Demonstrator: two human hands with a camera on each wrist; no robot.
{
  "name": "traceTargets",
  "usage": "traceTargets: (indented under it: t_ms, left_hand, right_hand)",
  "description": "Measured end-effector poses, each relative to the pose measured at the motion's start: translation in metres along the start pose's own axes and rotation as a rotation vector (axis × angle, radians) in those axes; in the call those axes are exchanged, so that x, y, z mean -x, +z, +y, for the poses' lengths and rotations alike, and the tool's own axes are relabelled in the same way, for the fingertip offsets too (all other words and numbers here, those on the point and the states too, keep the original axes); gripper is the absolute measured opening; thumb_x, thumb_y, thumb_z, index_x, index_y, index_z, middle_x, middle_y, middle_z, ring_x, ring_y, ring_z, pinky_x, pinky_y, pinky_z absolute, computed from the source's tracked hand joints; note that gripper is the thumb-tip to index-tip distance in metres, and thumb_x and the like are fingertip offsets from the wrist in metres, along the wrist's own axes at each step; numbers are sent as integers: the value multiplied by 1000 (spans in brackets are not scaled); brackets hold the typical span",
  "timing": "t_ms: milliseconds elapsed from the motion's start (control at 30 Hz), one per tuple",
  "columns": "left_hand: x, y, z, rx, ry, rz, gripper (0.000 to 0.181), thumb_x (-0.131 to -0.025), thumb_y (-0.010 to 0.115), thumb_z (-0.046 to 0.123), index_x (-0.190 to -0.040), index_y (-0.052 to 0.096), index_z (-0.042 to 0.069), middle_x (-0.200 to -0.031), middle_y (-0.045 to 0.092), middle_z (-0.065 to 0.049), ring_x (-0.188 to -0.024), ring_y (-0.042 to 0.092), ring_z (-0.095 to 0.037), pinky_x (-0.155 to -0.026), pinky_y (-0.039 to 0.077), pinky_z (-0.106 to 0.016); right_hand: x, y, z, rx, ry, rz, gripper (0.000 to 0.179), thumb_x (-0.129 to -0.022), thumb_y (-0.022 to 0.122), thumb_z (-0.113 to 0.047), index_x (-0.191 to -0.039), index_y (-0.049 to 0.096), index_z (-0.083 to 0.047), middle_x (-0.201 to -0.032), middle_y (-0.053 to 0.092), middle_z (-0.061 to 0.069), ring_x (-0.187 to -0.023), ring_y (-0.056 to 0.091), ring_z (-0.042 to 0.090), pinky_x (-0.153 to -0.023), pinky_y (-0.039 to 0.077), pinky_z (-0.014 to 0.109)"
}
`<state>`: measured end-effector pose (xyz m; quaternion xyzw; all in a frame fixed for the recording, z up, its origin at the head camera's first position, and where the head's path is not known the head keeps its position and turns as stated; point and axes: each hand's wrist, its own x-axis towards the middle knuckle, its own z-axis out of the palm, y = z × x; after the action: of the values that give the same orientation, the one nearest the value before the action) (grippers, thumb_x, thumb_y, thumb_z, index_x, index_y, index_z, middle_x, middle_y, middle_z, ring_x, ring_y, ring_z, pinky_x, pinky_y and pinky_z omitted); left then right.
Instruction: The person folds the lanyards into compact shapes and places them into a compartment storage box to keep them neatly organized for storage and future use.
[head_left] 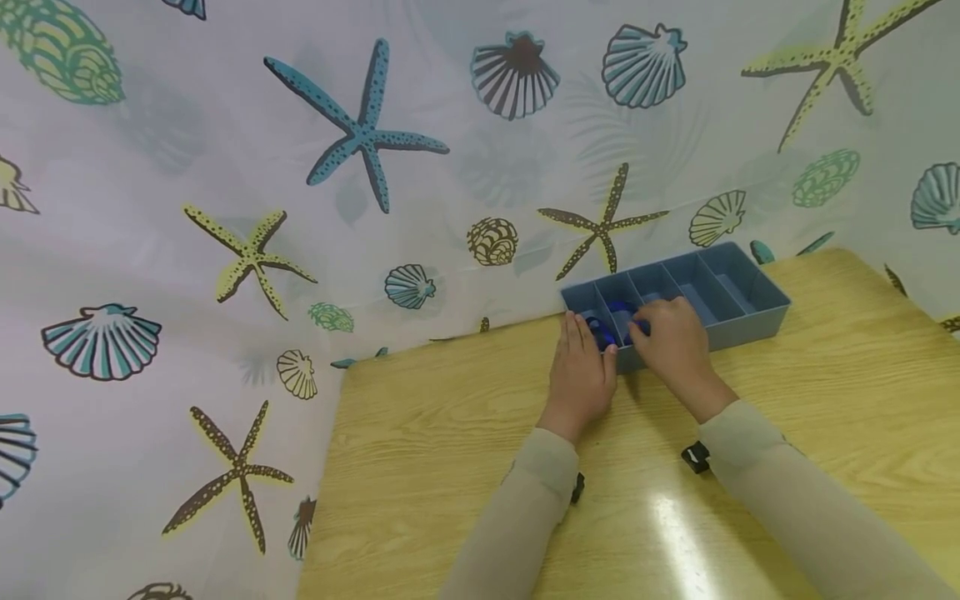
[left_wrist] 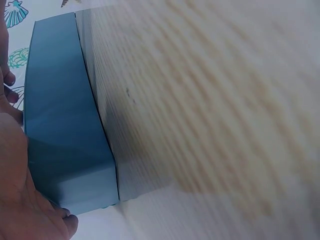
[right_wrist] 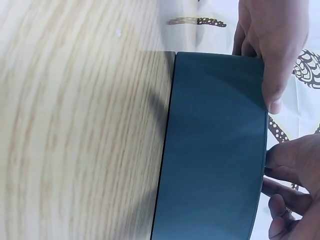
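Observation:
A blue-grey box [head_left: 750, 330] with several compartments in a row stands on the table; its outer wall also fills the middle of the right wrist view. At its left end my left hand [head_left: 581, 377] holds the corner, fingers along the end and thumb [right_wrist: 274, 92] at the front rim. My right hand [head_left: 675, 343] reaches over the front rim with curled fingers, pinching a small dark blue item [head_left: 642, 326], mostly hidden by the fingers. A shiny blue, band-like item [head_left: 601, 333] lies in the leftmost compartment. Another blue strip [head_left: 621, 307] shows in the second one.
The box stands near the back edge of the wood-grain table [head_left: 450, 433]. Behind it hangs a white curtain [head_left: 450, 208] printed with starfish and shells. Small black pieces [head_left: 696, 457] show at both sleeve cuffs.

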<state>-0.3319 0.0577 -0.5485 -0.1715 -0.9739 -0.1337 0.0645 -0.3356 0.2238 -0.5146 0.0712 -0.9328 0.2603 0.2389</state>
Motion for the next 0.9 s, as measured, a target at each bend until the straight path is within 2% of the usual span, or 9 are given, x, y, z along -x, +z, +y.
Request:
traceTargets:
  t_ms: [267,500,600,733,800,900]
  left_hand:
    - [-2,0,0,10,3,1,71,-117,28,41,-165,16,-10,-175,13,-30,-165,11,-38,-132,24,-45]
    - [1,-3,-2,24,-8,-35,75,-116,18,47,-166,12,-8,-176,8,-28,-166,9,-36,-133,22,-43]
    - [2,-7,-3,76,-1,-57,74,-117,21,46,-166,8,-8,-176,4,-28,-166,7,-36,-133,22,-43]
    - [5,-13,-6,198,-9,-113,80,-116,27,49,-167,-1,-6,-177,-9,-24,-166,-1,-34,-133,20,-45]
    - [8,-16,-8,259,-19,-134,83,-115,29,52,-167,-4,-4,-176,-15,-21,-166,-5,-34,-133,19,-45]
    - [13,-22,-7,312,-15,-142,88,-114,31,56,-167,-4,-4,-176,-17,-19,-166,-4,-33,-133,21,-46]
  right_hand:
    - [3,-7,2,-7,-4,3,16,-88,81,-12,-94,81,3,-104,78,25,-90,65,47,-80,56,60]
    - [11,-10,7,0,-64,-12,20,-88,82,-20,-95,81,-2,-108,78,23,-98,66,50,-84,53,65]
    - [15,-13,9,9,-79,-69,37,-90,82,-25,-117,77,0,-123,73,27,-112,62,53,-93,49,70]
    - [20,-19,11,33,-76,-205,72,-95,79,-35,-152,53,-1,-152,51,31,-135,45,57,-108,37,78]
    - [22,-23,12,30,-77,-256,78,-97,77,-40,-157,45,-2,-160,42,30,-143,37,57,-111,32,80]
    - [25,-28,17,22,-78,-300,82,-99,73,-46,-161,41,-3,-166,35,28,-151,29,55,-113,29,81]
